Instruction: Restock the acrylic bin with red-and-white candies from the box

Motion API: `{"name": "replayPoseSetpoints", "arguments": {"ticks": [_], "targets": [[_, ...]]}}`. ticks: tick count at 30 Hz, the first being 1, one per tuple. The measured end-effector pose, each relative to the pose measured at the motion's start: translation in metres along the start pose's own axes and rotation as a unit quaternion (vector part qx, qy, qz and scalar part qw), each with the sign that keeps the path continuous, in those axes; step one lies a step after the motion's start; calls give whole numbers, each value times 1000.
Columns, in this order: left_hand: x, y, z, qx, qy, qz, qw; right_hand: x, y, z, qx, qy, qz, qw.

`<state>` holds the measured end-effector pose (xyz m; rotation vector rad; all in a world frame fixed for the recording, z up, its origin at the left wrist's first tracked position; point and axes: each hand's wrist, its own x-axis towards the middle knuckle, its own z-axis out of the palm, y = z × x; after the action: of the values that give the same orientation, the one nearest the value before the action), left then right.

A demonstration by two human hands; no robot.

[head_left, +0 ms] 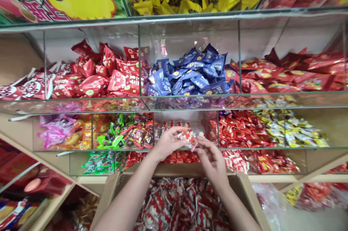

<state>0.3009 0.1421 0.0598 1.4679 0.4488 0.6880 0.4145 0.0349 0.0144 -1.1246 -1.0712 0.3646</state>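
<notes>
My left hand (169, 143) is closed on a small red-and-white wrapped candy (187, 137) in clear film, thumb and fingers on its left side. On the right of the same candy, my right hand (210, 155) pinches the wrapper's edge. Both hands are in front of a glass shelf bin (160, 135) that holds more red-and-white packets. Below my forearms stands a cardboard box (246, 194) full of similar wrapped candies (174, 204).
Glass dividers (239, 57) split the shelves into bins. Blue packets (195, 71) lie above, with red packets (108, 71) to their left. Small red candies (239, 127) and green-wrapped candies (114, 137) flank the hands. A glass ledge (179, 102) runs above them.
</notes>
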Motion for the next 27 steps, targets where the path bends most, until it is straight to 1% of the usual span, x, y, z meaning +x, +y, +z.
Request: {"name": "replayPoseSetpoints", "arguments": {"ticks": [2,3,6,10,13,15,16,19,22,25,27], "targets": [[0,0,0,-1,-10,9,1000,0,-2,2,68,3,66,996],[0,0,-1,-3,-16,14,1000,0,-2,4,81,5,84,993],[0,2,0,-15,-31,12,999,0,2,6,74,17,94,993],[0,5,0,-34,-30,3,999,-1,2,7,54,38,101,993],[0,4,1,-35,-10,-6,999,-3,-3,9,58,82,115,988],[0,3,1,-19,23,-6,1000,-5,-6,13,66,96,118,986],[1,2,1,-6,40,-1,999,-6,-7,16,59,93,111,988],[2,-1,3,50,73,13,996,-8,-7,24,-14,57,66,996],[2,-3,5,117,70,0,991,-6,-4,30,-116,4,0,993],[2,-3,6,164,60,-7,985,2,-5,29,-235,-30,-61,970],[4,1,4,200,60,-1,978,13,-9,25,-309,-52,-61,948]]}}
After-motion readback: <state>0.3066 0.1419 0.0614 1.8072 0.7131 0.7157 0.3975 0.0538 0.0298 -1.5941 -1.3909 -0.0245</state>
